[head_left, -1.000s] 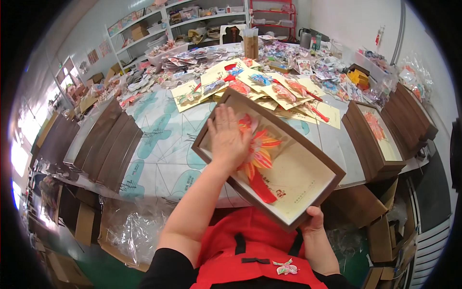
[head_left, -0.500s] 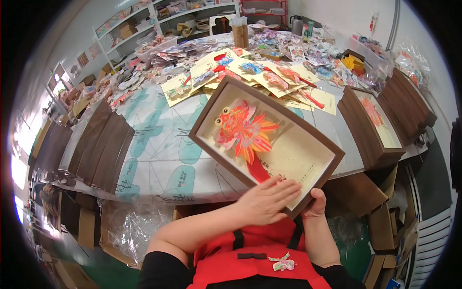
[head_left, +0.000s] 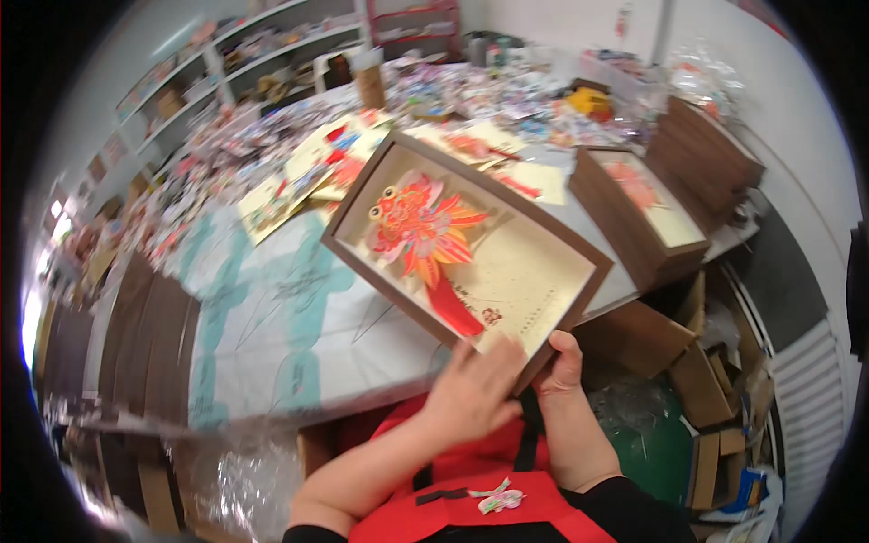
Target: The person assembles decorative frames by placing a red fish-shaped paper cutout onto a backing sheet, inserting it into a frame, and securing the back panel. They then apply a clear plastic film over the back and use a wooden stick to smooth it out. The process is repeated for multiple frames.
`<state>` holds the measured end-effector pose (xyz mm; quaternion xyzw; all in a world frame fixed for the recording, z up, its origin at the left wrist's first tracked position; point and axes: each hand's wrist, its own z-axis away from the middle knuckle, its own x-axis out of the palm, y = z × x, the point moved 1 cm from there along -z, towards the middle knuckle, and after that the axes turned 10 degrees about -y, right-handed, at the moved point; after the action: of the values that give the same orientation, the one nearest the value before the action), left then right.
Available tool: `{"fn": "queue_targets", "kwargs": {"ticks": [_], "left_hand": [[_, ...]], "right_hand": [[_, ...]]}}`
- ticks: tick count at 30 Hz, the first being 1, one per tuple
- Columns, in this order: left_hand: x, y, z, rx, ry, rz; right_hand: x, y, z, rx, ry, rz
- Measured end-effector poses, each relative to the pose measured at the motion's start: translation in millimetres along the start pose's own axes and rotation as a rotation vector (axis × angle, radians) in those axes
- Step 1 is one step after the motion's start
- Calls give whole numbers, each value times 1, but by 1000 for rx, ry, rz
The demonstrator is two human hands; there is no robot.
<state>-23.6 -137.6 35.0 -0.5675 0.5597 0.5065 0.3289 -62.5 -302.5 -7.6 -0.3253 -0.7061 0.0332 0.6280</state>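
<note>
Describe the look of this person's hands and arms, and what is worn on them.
Both hands, left hand and right hand, are bare: no gloves, rings or watch show. The forearms are uncovered; black sleeves begin near the elbows, beside a red apron.

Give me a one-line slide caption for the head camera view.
Both hands, left hand and right hand, grip the near corner of a brown shadow-box frame holding a red-orange paper goldfish.

A red apron covers the person's chest, with a black strap running up its middle and a black band crossing it lower down. A small pale bow-shaped ornament is pinned to the front. Black sleeves are pushed up, leaving both forearms bare. The left hand and the right hand wear no gloves or rings that can be made out.
</note>
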Motion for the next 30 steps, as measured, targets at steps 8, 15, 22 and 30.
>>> {"fn": "queue_targets", "kwargs": {"ticks": [8, 15, 22, 30], "left_hand": [[7, -34, 45, -65, 116, 79], [0, -80, 132, -495, 411, 133], [1, -80, 183, -741, 562, 117], [-5, -86, 213, -831, 621, 63]], "right_hand": [[24, -133, -28, -373, 409, 241], [-12, -254, -71, -554, 485, 251], [-76, -294, -119, -494, 548, 257], [-99, -299, -109, -341, 632, 451]]}}
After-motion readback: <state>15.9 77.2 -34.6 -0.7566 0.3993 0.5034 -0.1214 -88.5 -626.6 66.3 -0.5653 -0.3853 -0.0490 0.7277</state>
